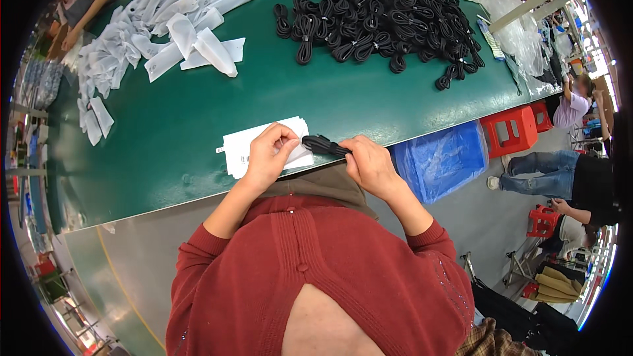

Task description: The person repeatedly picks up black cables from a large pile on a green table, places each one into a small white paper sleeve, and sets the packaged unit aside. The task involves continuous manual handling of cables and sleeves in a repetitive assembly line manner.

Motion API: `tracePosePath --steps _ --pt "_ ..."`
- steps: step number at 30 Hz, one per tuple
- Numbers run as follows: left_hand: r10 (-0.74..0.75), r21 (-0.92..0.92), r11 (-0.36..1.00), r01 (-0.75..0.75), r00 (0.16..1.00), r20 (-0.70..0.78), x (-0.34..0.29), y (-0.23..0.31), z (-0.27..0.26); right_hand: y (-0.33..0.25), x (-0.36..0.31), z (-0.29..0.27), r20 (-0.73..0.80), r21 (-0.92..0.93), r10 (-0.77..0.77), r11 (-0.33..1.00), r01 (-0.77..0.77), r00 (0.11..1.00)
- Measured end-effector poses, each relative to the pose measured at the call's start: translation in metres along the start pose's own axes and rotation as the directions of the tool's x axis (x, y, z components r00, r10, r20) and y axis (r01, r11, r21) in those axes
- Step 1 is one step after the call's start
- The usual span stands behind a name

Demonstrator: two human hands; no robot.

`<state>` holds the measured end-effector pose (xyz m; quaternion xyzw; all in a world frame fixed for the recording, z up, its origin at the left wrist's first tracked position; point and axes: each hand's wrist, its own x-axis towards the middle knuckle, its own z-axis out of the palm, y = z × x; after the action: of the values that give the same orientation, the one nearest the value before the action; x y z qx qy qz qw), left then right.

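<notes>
A black coiled cable (323, 146), gathered into a small bundle, is gripped at one end by my right hand (370, 163). Its other end points left, right beside the edge of the top white bag. A flat stack of white bags (239, 146) lies at the table's near edge, with small dark print on it. My left hand (269, 153) rests over the stack, thumb and forefinger pinched on the top bag's edge. Whether the cable's tip is inside the bag or only against it, I cannot tell.
A large heap of black cable bundles (382, 13) covers the far right of the green table (198, 112). Whitish filled bags (178, 20) are piled far left. A blue bin (442, 158) with a plastic liner and a red stool (511, 130) stand right. Other people are around.
</notes>
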<state>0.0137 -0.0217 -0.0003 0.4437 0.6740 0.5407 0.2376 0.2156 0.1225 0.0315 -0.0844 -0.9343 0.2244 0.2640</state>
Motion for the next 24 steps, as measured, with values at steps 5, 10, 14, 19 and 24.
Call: tracePosePath --steps 5,10,14,19,24 --pt "0.160 0.046 0.985 -0.163 0.984 0.074 0.000 0.012 -0.002 0.000 0.001 0.002 0.250 0.372 0.312 0.843 -0.388 0.917" --pt "0.325 0.199 0.913 -0.355 0.930 0.171 0.002 0.027 -0.006 -0.001 0.007 0.006 0.449 0.549 0.478 0.519 -0.655 0.755" --pt "0.221 0.142 0.964 -0.223 0.975 0.030 0.006 0.020 -0.013 -0.008 0.010 0.013 0.050 0.324 0.110 0.938 -0.120 0.993" --pt "0.078 0.019 0.997 -0.078 0.996 -0.051 0.008 0.014 -0.017 -0.015 0.012 0.006 -0.007 0.188 -0.075 0.979 0.075 0.997" --pt "0.104 0.047 0.994 -0.103 0.994 -0.016 0.005 0.013 -0.012 -0.016 0.013 0.007 -0.044 0.148 -0.123 0.981 0.129 0.991"
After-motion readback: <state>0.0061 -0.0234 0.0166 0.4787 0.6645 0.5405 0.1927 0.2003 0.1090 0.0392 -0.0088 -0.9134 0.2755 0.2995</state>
